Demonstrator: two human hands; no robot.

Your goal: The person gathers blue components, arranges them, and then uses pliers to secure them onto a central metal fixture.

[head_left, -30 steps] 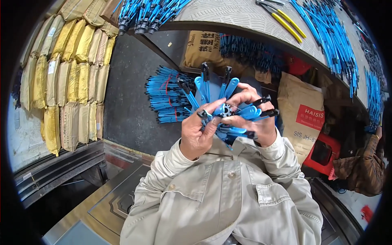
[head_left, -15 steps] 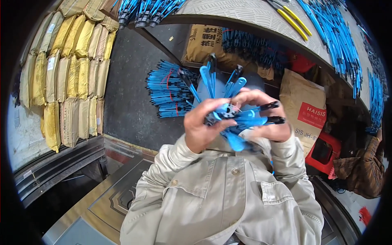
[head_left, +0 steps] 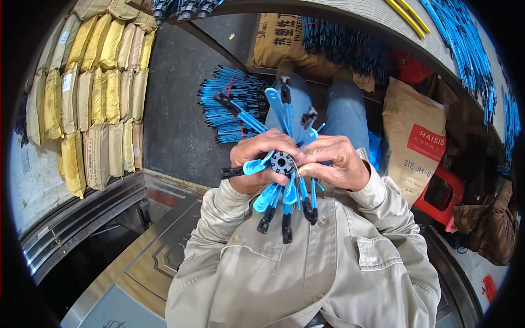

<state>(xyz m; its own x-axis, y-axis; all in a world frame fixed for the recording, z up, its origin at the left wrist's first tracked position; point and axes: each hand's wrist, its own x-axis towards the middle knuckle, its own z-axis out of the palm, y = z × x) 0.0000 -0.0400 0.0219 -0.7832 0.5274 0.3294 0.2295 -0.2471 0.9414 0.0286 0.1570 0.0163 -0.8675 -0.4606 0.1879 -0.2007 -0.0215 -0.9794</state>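
Note:
A blue-armed piece with a round, slotted black hub (head_left: 282, 162) is held in front of my chest. Several flat blue arms (head_left: 266, 198) with black ends spread from the hub on all sides. My left hand (head_left: 252, 162) is closed around the hub's left side, thumb below and fingers above. My right hand (head_left: 340, 159) pinches at the hub's right edge, where a thin pale wire (head_left: 296, 167) shows by its fingertips. How far the wire goes into the hub is hidden.
Bundles of blue rods (head_left: 227, 104) lie on the floor ahead. A workbench (head_left: 350, 13) with more blue rods (head_left: 465, 49) and yellow-handled pliers (head_left: 407, 15) spans the far side. Sacks (head_left: 90, 104) are stacked left; a paper sack (head_left: 413, 136) and red stool (head_left: 443, 191) stand right.
The piece has turned so its hub faces up and its arms fan out. My right hand has gone from cupping the arms to pinching at the hub's edge.

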